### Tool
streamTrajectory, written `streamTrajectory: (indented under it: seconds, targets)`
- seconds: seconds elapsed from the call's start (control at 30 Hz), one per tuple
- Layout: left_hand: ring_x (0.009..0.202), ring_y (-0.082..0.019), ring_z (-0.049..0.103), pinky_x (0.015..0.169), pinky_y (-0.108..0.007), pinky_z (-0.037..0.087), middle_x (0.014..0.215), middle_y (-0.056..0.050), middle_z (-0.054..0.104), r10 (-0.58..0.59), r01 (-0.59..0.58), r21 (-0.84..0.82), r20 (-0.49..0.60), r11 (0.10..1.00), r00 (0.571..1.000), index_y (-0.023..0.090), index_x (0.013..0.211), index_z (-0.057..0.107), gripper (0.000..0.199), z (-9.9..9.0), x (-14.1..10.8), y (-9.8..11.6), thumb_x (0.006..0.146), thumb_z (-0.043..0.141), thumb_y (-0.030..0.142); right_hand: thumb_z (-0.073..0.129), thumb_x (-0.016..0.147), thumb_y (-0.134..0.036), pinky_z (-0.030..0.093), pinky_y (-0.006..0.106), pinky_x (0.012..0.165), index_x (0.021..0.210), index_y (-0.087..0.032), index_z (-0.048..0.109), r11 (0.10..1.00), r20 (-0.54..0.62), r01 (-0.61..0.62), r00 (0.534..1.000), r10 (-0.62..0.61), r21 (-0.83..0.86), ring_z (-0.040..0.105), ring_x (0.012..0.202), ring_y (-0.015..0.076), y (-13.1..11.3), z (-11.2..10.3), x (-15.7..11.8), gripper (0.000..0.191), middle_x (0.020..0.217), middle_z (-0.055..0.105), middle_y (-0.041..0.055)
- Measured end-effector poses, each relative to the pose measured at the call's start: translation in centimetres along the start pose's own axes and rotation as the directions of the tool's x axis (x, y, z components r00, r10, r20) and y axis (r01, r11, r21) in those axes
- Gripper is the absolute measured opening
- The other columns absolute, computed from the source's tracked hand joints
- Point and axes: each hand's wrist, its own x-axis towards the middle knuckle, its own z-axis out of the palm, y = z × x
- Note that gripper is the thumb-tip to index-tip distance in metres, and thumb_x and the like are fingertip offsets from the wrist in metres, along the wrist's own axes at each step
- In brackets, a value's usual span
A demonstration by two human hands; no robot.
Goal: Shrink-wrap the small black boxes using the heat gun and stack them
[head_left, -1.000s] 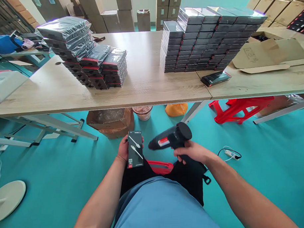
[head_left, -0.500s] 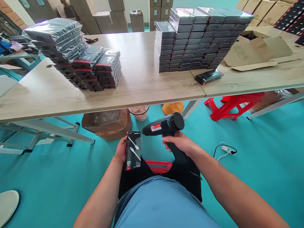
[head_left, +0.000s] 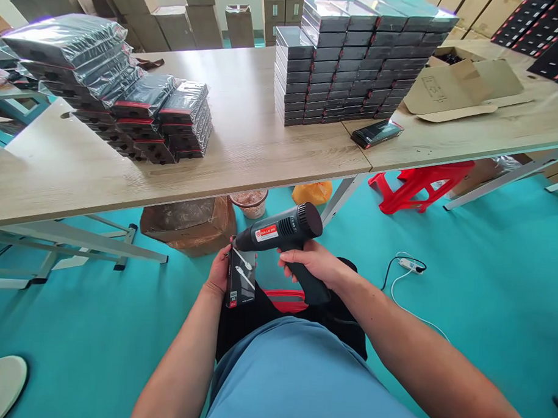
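Observation:
My left hand [head_left: 219, 269] is wrapped round the side of a small black box [head_left: 242, 282] with white cable pictures on its front. In my right hand [head_left: 310, 261] is the handle of a black heat gun [head_left: 282, 228] with a red label. The gun's nozzle points left and covers the upper part of the box from this view; whether they touch I cannot tell. Both hands are in front of the table [head_left: 244, 165], above my lap.
Film-wrapped black boxes [head_left: 140, 100] are stacked at the table's left, shiny boxes [head_left: 348, 65] at its middle. One black box [head_left: 377, 134] lies near the edge, beside an open carton [head_left: 461, 87]. Below are a red stool [head_left: 419, 186], a bin [head_left: 250, 202] and a power strip [head_left: 410, 266].
My right hand has moved the heat gun left, so its nozzle now overlaps the top of the box. The whole view has shifted slightly.

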Motion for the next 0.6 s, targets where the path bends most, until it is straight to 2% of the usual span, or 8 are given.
streamTrajectory:
  seconds: [0.13,0.27,0.33,0.47,0.5,0.6]
  targets:
    - [0.095,-0.034,0.075,0.085,-0.049,0.062,0.101,-0.019,0.077,0.059,-0.058,-0.063,0.017,0.996,0.998,0.008,0.122,0.069,0.051,0.0,-0.1,0.3,0.095,0.049,0.047,0.079,0.072,-0.029,0.051,0.025,0.049,0.085,-0.017,0.067,0.999,-0.09,-0.019,0.996,0.014,-0.05,0.062,0.058,0.0142,0.6,-1.0,-0.5,0.022,0.071,0.068,0.0016]
    - [0.094,-0.034,0.074,0.083,-0.05,0.062,0.101,-0.019,0.075,0.121,-0.133,-0.161,-0.084,0.978,0.989,0.008,0.121,0.068,0.057,-0.4,0.1,0.9,0.095,0.049,0.055,0.081,0.071,-0.03,0.05,0.028,0.048,0.088,-0.014,0.069,0.988,0.135,-0.134,0.98,0.144,-0.081,0.065,0.057,0.0179,1.5,-2.3,-2.3,0.026,0.07,0.071,0.005]
    - [0.091,-0.033,0.074,0.08,-0.049,0.063,0.1,-0.02,0.075,0.151,-0.181,-0.206,-0.152,0.962,0.977,0.009,0.12,0.067,0.056,-0.8,0.3,1.2,0.094,0.048,0.055,0.08,0.074,-0.031,0.051,0.028,0.05,0.089,-0.014,0.07,0.985,0.177,-0.152,0.97,0.166,-0.086,0.064,0.057,0.0172,2.0,-3.0,-3.1,0.025,0.068,0.071,0.0042]
    - [0.08,-0.03,0.073,0.071,-0.047,0.063,0.093,-0.016,0.074,0.184,-0.297,-0.255,-0.386,0.92,0.904,0.011,0.116,0.065,0.044,-1.6,0.8,1.6,0.095,0.045,0.043,0.076,0.078,-0.032,0.051,0.027,0.053,0.093,-0.014,0.07,0.996,-0.045,-0.082,0.996,0.081,-0.024,0.062,0.059,0.0151,2.6,-3.6,-3.9,0.024,0.074,0.071,0.0035]
    - [0.079,-0.03,0.073,0.069,-0.047,0.062,0.093,-0.016,0.074,0.184,-0.314,-0.261,-0.422,0.913,0.888,0.011,0.117,0.065,0.044,-1.7,1.0,1.7,0.096,0.043,0.043,0.077,0.078,-0.033,0.051,0.027,0.052,0.094,-0.014,0.07,0.997,-0.056,-0.072,0.996,0.071,-0.014,0.063,0.059,0.0153,2.7,-3.4,-4.0,0.025,0.075,0.071,0.0037]
    - [0.083,-0.031,0.073,0.069,-0.047,0.062,0.097,-0.016,0.074,0.209,-0.351,-0.264,-0.445,0.898,0.871,0.013,0.12,0.065,0.047,-1.8,1.6,1.7,0.097,0.038,0.043,0.077,0.078,-0.033,0.049,0.029,0.054,0.093,-0.014,0.071,0.998,0.093,-0.063,0.994,0.063,-0.004,0.06,0.057,0.0159,2.6,-1.9,-4.0,0.025,0.069,0.07,0.0038]
